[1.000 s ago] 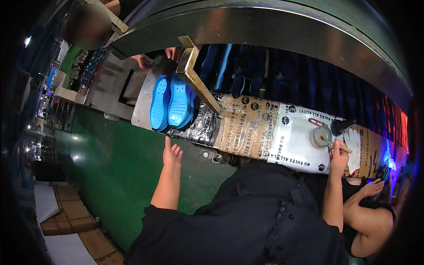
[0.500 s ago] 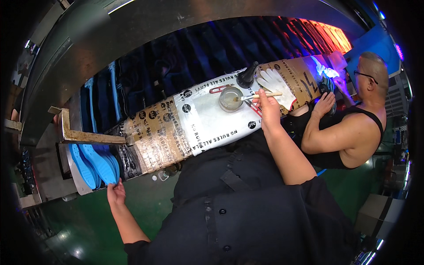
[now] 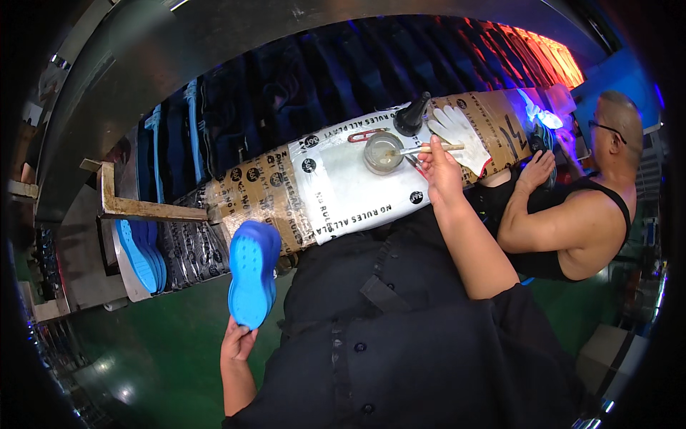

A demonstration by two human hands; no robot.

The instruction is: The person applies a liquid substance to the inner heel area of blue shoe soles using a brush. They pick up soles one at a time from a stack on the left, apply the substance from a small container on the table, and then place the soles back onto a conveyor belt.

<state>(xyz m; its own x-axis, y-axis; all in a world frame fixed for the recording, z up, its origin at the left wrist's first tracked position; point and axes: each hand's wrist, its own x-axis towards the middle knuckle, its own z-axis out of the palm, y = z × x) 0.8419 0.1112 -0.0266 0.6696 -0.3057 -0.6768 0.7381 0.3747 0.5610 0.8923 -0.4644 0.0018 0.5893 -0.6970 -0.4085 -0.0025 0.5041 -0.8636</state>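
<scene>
At the far left, a stack of blue soles (image 3: 139, 257) stands on edge at the end of the bench (image 3: 343, 193), under a rusty metal bracket (image 3: 143, 209). Half a second ago the left hand hung low and empty beside the bench; now the left hand (image 3: 238, 342) is raised and clamped on the heel end of a blue shoe sole (image 3: 254, 272), held with its bottom facing up, its toe end reaching the bench edge just right of the stack.

The bench top is wrapped in brown tape and white printed plastic. Farther right on it sits a small round dish (image 3: 383, 152), with a black cone-shaped nozzle (image 3: 412, 116) just behind it and a white glove (image 3: 461, 132) lying beside it. The right hand (image 3: 437, 168) is closed around a brush handle (image 3: 429, 149), whose tip rests in the dish, much as it did half a second ago.

At the far right another person (image 3: 572, 214) in a black sleeveless top sits at the bench end, one hand (image 3: 537, 170) near its edge, under blue-violet light.
</scene>
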